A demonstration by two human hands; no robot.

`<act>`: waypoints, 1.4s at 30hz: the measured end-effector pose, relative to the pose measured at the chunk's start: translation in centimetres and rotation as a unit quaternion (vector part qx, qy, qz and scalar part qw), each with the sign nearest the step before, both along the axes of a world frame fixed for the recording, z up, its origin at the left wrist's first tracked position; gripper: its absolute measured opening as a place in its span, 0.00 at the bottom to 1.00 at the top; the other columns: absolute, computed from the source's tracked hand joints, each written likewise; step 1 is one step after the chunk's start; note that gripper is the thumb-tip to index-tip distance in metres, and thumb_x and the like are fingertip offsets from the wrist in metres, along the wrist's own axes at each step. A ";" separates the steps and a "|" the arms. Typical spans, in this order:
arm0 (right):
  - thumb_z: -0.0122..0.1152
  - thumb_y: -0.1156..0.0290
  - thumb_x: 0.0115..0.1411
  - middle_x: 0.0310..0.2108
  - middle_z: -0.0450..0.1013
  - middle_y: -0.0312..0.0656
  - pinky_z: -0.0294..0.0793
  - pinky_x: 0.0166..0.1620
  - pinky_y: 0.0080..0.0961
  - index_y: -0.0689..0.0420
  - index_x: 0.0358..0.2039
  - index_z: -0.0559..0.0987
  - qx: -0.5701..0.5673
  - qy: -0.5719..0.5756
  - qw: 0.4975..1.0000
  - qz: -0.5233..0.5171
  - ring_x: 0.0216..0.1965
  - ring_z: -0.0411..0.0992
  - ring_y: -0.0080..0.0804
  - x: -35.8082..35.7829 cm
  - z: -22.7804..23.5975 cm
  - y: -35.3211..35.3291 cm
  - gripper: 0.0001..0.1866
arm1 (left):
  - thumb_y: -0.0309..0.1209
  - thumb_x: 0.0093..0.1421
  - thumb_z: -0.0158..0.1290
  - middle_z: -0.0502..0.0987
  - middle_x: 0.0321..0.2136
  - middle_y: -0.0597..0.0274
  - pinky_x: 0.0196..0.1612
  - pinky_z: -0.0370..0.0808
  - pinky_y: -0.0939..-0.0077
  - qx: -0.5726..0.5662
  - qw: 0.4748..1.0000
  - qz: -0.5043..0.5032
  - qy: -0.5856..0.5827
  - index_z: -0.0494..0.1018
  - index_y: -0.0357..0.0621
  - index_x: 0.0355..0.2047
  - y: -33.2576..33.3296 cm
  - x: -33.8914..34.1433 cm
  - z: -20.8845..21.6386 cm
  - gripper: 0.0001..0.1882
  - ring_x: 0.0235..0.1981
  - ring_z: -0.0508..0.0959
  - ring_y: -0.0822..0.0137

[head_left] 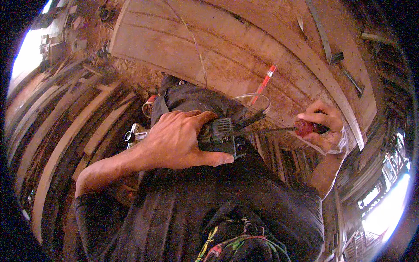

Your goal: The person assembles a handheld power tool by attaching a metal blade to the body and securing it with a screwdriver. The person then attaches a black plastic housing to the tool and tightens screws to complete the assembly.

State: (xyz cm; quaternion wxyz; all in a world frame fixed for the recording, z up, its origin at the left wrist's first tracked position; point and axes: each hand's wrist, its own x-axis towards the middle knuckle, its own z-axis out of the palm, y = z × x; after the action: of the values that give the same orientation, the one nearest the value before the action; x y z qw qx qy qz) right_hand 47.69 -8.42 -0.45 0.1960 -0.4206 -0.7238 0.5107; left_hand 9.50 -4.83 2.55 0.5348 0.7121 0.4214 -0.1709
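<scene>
My left hand [176,139] grips the dark green body of a power tool [222,135] held against my lap. My right hand [323,126] holds a screwdriver with a red handle [305,128]; its thin shaft points left into the rear of the tool, beside the black cable [248,118]. A scrap of clear plastic lies under my right hand. My dark clothing fills the lower middle of the view.
A wide wooden bench top [227,48] lies ahead, with a red pencil [264,83], a thin wire [194,43] and metal strips [325,39] on it. Stacked wooden planks [65,126] lie at left. Small metal parts [133,135] sit near my left wrist.
</scene>
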 end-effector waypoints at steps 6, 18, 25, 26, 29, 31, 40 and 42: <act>0.75 0.45 0.52 0.35 0.75 0.45 0.72 0.36 0.29 0.58 0.45 0.84 -0.004 -0.039 0.999 -0.036 0.34 0.75 0.35 2.3 0.2 -1.4 0.31 | 0.72 0.46 0.59 0.81 0.44 0.37 0.52 0.74 0.52 0.004 1.000 -0.004 0.007 0.73 0.30 0.56 0.2 0.2 0.2 0.55 0.48 0.80 0.42; 0.80 0.57 0.41 0.35 0.76 0.42 0.75 0.41 0.34 0.54 0.42 0.86 -0.016 -0.037 0.998 -0.039 0.36 0.76 0.40 1.3 0.3 -1.1 0.27 | 0.72 0.46 0.59 0.81 0.43 0.38 0.52 0.74 0.52 -0.005 1.000 0.006 0.000 0.73 0.30 0.55 0.0 0.3 -0.1 0.55 0.48 0.80 0.42; 0.81 0.54 0.46 0.34 0.75 0.46 0.75 0.38 0.32 0.57 0.47 0.82 0.071 -0.042 0.996 -0.040 0.33 0.75 0.37 1.6 2.1 -1.2 0.31 | 0.73 0.45 0.59 0.81 0.45 0.39 0.53 0.74 0.52 0.000 1.000 -0.005 0.011 0.73 0.30 0.55 -0.2 0.3 0.0 0.55 0.48 0.80 0.41; 0.81 0.54 0.44 0.34 0.75 0.45 0.76 0.39 0.33 0.58 0.46 0.82 0.045 -0.024 0.996 -0.073 0.33 0.75 0.37 2.1 2.4 -1.9 0.31 | 0.73 0.45 0.59 0.80 0.45 0.38 0.53 0.74 0.52 0.009 1.000 -0.009 0.006 0.73 0.30 0.55 -0.3 0.3 0.0 0.55 0.48 0.80 0.41; 0.82 0.49 0.41 0.35 0.75 0.44 0.76 0.42 0.33 0.58 0.44 0.81 0.019 -0.040 0.994 -0.101 0.35 0.76 0.36 3.8 2.3 -3.0 0.35 | 0.73 0.45 0.59 0.80 0.46 0.38 0.53 0.74 0.52 0.018 1.000 -0.009 0.004 0.73 0.30 0.55 -0.6 0.1 -0.1 0.56 0.49 0.80 0.41; 0.82 0.46 0.40 0.35 0.75 0.43 0.76 0.44 0.32 0.58 0.42 0.79 0.017 -0.088 0.991 -0.097 0.36 0.76 0.36 4.0 2.3 -3.0 0.36 | 0.73 0.45 0.59 0.80 0.46 0.38 0.54 0.74 0.52 -0.002 1.000 -0.005 0.007 0.73 0.30 0.55 -0.5 0.1 -0.1 0.56 0.49 0.80 0.41; 0.74 0.49 0.53 0.41 0.75 0.43 0.75 0.48 0.34 0.57 0.44 0.76 0.031 -0.039 0.991 -0.123 0.45 0.74 0.37 3.0 1.8 -1.4 0.28 | 0.73 0.46 0.59 0.80 0.46 0.36 0.53 0.75 0.52 -0.021 1.000 0.000 0.008 0.72 0.26 0.54 -0.3 0.1 0.0 0.57 0.49 0.79 0.41; 0.74 0.46 0.52 0.42 0.73 0.43 0.74 0.48 0.31 0.58 0.43 0.76 0.012 -0.063 0.990 -0.126 0.46 0.72 0.35 4.2 1.7 -1.6 0.31 | 0.73 0.46 0.59 0.80 0.45 0.37 0.53 0.75 0.52 0.010 1.000 -0.006 0.004 0.73 0.27 0.53 -0.6 0.2 -0.1 0.55 0.48 0.80 0.41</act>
State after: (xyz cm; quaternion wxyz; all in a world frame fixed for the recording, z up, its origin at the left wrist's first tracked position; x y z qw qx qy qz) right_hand 51.86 -10.06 1.21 0.2183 -0.5372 -0.6821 0.4456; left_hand 9.68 -5.44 2.45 0.5252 0.7194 0.4205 -0.1727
